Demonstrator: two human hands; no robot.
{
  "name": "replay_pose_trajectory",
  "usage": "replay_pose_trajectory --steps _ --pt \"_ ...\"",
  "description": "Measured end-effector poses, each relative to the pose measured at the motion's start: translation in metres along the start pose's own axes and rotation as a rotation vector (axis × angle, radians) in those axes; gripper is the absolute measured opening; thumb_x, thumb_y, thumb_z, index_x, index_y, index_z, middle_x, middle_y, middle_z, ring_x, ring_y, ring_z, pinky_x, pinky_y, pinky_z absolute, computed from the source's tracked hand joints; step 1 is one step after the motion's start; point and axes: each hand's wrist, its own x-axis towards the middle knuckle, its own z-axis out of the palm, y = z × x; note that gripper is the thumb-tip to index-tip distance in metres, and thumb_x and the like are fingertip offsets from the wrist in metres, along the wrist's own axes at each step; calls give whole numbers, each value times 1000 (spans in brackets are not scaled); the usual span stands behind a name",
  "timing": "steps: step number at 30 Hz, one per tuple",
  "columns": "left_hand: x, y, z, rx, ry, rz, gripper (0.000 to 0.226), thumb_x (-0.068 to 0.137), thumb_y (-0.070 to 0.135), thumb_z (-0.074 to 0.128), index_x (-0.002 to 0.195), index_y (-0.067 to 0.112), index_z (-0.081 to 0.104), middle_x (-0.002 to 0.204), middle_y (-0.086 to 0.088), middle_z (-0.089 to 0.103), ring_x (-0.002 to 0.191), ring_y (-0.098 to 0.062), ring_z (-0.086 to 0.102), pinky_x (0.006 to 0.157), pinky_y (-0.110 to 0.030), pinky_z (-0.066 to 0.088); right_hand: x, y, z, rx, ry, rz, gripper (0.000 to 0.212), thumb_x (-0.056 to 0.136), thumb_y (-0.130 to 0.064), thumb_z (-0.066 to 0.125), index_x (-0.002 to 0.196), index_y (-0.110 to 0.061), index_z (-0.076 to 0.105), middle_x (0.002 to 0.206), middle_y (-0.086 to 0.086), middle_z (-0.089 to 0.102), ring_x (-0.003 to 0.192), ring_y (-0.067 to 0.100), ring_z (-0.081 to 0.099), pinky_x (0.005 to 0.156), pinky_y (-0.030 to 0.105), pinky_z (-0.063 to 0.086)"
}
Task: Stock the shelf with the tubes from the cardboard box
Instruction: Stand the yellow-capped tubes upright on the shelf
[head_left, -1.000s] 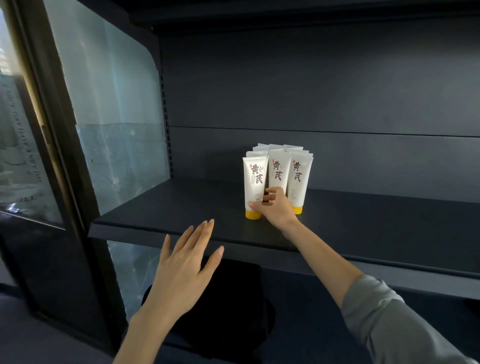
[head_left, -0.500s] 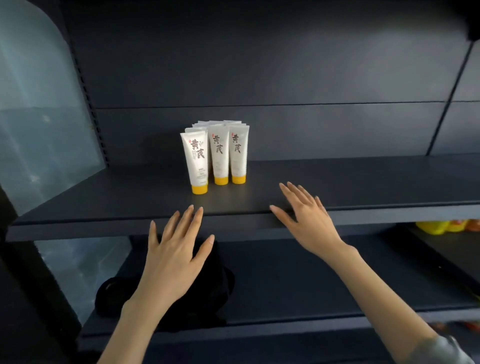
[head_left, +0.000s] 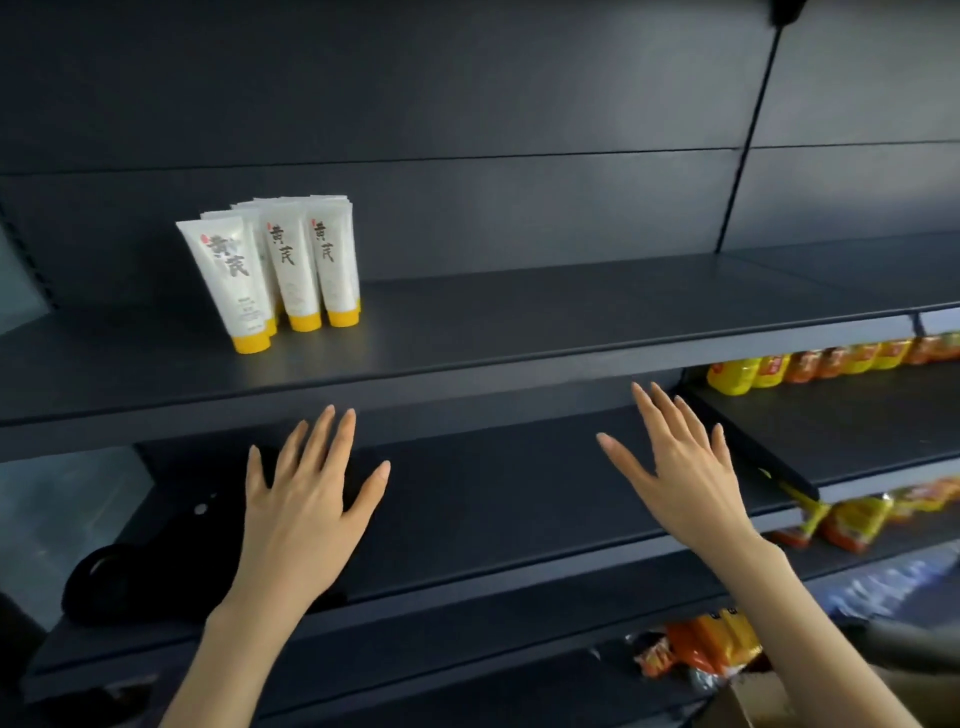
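The white tubes (head_left: 275, 270) with yellow caps are being shown standing cap-down in a tight cluster at the left of the dark shelf (head_left: 571, 332), labels turned outward, presumably so they are faced for display. The front tube is set a little forward and is leaning slightly; the rest are packed behind it in rows. Much of the shelf to the right is being left bare, so room for more stock is being kept. Both hands are being held below the shelf edge, well apart from the tubes: the left hand (head_left: 306, 499) is spread flat with nothing in it, and the right hand (head_left: 685, 467) is likewise splayed and carrying nothing. A corner of the cardboard box (head_left: 753, 701) is being glimpsed at the bottom right, likely where the next tubes are to be fetched. Yellow bottles (head_left: 779, 369) and orange packets (head_left: 852, 525) are being seen on the neighbouring shelves.
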Motion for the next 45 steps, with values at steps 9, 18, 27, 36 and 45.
replay_pose_trajectory --steps 9,18,27,36,45 --pt "-21 104 49 20 -128 88 92 77 71 -4 151 21 18 158 -1 19 145 -24 20 114 -55 12 -65 135 -5 -109 -134 241 86 80 -72 18 152 -27 3 160 -3 4 147 19 1 117 51 6" --pt "-17 189 109 17 -279 227 84 81 67 7 152 21 15 159 -1 17 145 -22 18 114 -54 11 -139 235 1 -137 -242 533 80 87 -67 22 152 -26 1 161 -2 1 147 19 0 116 53 9" --pt "8 257 199 -24 -505 457 71 93 60 20 152 23 7 160 3 12 146 -16 11 117 -49 6 -192 283 40 0 -258 923 89 76 -71 17 152 -25 9 160 0 8 147 21 7 117 52 7" --pt "20 329 278 -20 -667 755 83 81 67 0 152 23 3 160 4 11 147 -15 7 117 -49 4 -213 304 109 108 -145 1192 82 84 -69 28 151 -22 18 158 3 20 144 23 22 114 51 21" --pt "7 393 344 -1 -790 898 84 78 69 -6 151 27 -4 160 5 5 147 -14 2 117 -45 0 -227 345 183 226 -123 1376 77 90 -62 38 150 -18 19 156 5 25 141 24 29 109 45 32"
